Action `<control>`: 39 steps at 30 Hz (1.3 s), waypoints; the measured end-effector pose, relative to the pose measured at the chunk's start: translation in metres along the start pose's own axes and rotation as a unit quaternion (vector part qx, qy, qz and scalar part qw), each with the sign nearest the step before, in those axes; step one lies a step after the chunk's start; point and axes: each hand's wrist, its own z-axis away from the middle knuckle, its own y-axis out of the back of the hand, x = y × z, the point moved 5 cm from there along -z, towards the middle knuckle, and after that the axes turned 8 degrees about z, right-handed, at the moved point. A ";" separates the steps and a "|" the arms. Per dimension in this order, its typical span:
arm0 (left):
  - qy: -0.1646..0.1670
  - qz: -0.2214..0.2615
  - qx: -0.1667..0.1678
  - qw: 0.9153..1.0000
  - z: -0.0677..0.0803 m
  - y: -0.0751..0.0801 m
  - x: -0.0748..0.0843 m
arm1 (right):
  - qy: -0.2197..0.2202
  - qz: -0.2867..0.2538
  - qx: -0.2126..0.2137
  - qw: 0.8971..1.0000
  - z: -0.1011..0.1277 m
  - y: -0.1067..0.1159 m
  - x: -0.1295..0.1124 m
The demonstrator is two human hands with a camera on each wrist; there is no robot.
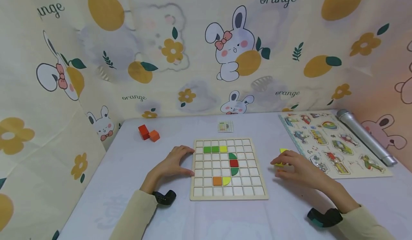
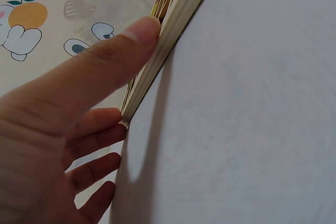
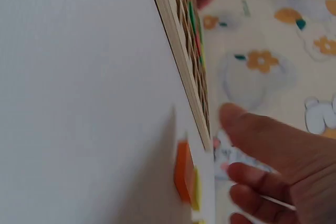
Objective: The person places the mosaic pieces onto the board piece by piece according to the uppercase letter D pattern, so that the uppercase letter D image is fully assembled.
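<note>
We see a square pale wooden board with a grid of white cells (image 1: 208, 193) lying flat on the white cloth-covered table (image 1: 106, 182), between the person's two hands. The left hand (image 1: 172, 163) rests its thumb and fingertips against the board's left edge, thumb and fingers spread apart; the left wrist view shows us the thumb (image 2: 118, 51) touching the board's rim. On the grid we find two green square tiles (image 1: 211, 149) and a yellow square tile (image 1: 223, 149) side by side in an upper row. Lower and to the right, a red square tile (image 1: 234, 163) sits between two rounded green tiles (image 1: 235, 171), and nearer the front an orange square tile (image 1: 217, 181) lies just beside a rounded yellow tile (image 1: 226, 181). The right hand (image 1: 297, 165) hovers to the right of the board, thumb and fingers apart, and we see nothing between them; it partly hides loose yellow pieces (image 1: 283, 150). In the right wrist view, an orange block (image 3: 184, 171) lies on the table below that hand, near the board's corner. At the far left of the table we notice a red block (image 1: 143, 132) touching or just beside an orange cube (image 1: 154, 136); we cannot tell which. A small gridded pattern card (image 1: 225, 126) lies behind the board, and a silver tube (image 1: 367, 136) rests along a colourful picture board (image 1: 334, 136) at right.
</note>
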 end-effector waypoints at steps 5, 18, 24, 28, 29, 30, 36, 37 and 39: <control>-0.001 -0.002 0.001 1.000 0.000 0.000 0.000 | -0.014 0.012 -0.029 0.999 0.009 0.002 0.011; -0.008 -0.002 -0.001 1.000 0.000 0.000 0.001 | -0.086 -0.022 -0.115 0.989 0.013 -0.008 0.023; -0.009 -0.003 0.001 1.000 0.000 0.000 0.001 | -0.078 -0.005 -0.117 0.990 0.008 -0.006 0.020; -0.009 -0.003 0.001 1.000 0.000 0.000 0.000 | -0.043 -0.032 -0.113 0.992 -0.001 -0.007 0.011; -0.009 -0.004 0.001 1.000 0.000 0.000 0.000 | -0.034 -0.043 -0.117 0.992 -0.004 -0.008 0.008; -0.010 -0.004 0.001 1.000 0.000 0.000 0.000 | -0.025 -0.053 -0.123 0.991 -0.007 -0.011 0.004; -0.013 -0.002 0.001 1.000 0.000 0.000 0.001 | -0.001 -0.091 -0.132 0.987 -0.029 -0.028 -0.025; -0.013 -0.001 0.001 1.000 0.000 0.000 0.001 | 0.001 -0.095 -0.132 0.987 -0.033 -0.031 -0.031; -0.012 -0.002 0.001 1.000 0.000 0.000 0.001 | 0.010 -0.099 -0.126 0.987 -0.041 -0.037 -0.043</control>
